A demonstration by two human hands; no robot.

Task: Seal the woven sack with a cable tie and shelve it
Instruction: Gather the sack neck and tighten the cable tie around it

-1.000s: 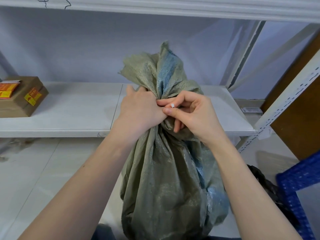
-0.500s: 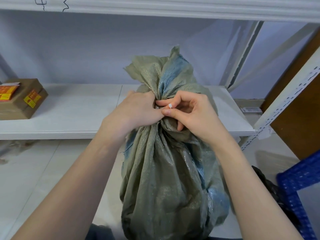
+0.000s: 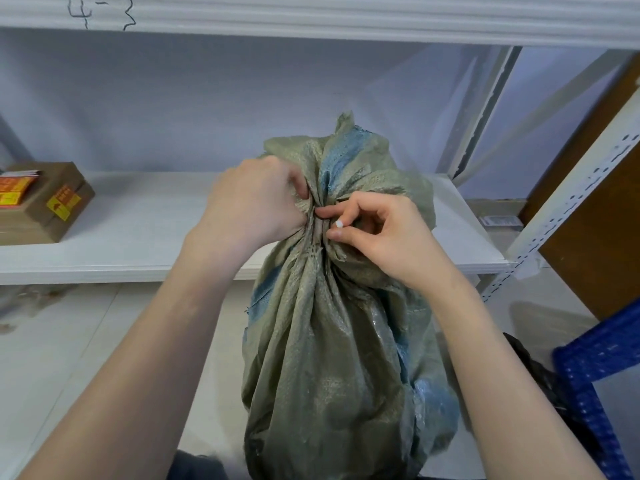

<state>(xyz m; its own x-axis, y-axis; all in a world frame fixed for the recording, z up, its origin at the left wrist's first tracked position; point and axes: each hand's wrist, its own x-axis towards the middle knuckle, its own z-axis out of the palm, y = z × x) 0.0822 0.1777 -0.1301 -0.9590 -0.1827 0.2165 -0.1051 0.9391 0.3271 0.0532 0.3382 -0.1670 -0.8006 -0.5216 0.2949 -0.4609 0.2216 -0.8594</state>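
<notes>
Since the earlier frame the left hand (image 3: pixel 254 206) has drawn back a little to the left along the neck, so the folds between the two hands now show, and the right hand's (image 3: pixel 377 233) forefinger and thumb have parted slightly around the white bit they pinch.

The sack (image 3: pixel 332 358) stands upright in front of the shelf (image 3: pixel 138 233), its bulging body below both hands and its gathered neck between them. It is dull olive-green woven cloth with blue streaks near the top and down the right side, slightly glossy, and creased into long folds that run up into the neck. Above the hands the loose mouth fans out in a crumpled ruff, ending in a small frayed peak.

The left grip is curled tight round the neck from the left, fingers dug into the cloth. The right grip, just right of the neck, pinches the white tie (image 3: pixel 339 223) between thumb and forefinger; only a small end of it shows, the other fingers loosely curled. Whether the tie circles the neck cannot be told.

Far left of the left hand a brown box (image 3: pixel 45 209) with orange and yellow labels lies on the shelf. Low to the right of the right hand stands a blue crate (image 3: pixel 602 362).
</notes>
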